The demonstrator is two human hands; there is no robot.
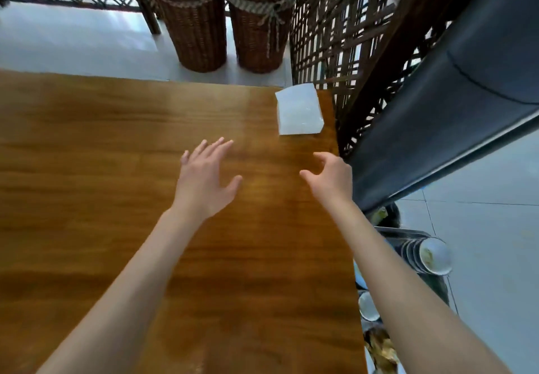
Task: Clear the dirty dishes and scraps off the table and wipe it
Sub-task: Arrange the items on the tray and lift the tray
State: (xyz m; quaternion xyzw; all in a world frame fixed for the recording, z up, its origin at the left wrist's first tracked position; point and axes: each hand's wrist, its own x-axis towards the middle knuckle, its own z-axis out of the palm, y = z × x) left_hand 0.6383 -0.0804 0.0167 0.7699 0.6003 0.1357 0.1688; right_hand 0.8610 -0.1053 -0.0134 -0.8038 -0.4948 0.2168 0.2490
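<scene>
A brown wooden table (102,155) fills most of the view. A white pack of napkins (299,109) lies at its far right corner. My left hand (204,181) hovers over the table with fingers spread and straight, holding nothing. My right hand (331,178) is near the table's right edge, fingers loosely curved and empty, a little below the napkin pack. To the right of the table, lower down, a stack of dirty bowls (428,255) and food scraps (382,350) sit on a cart.
Two tall wicker baskets (224,23) stand on the floor beyond the table's far edge. A dark lattice screen (344,38) rises at the right corner. A dark padded bench (455,111) runs along the right. Pale tiled floor (495,198) lies beyond it.
</scene>
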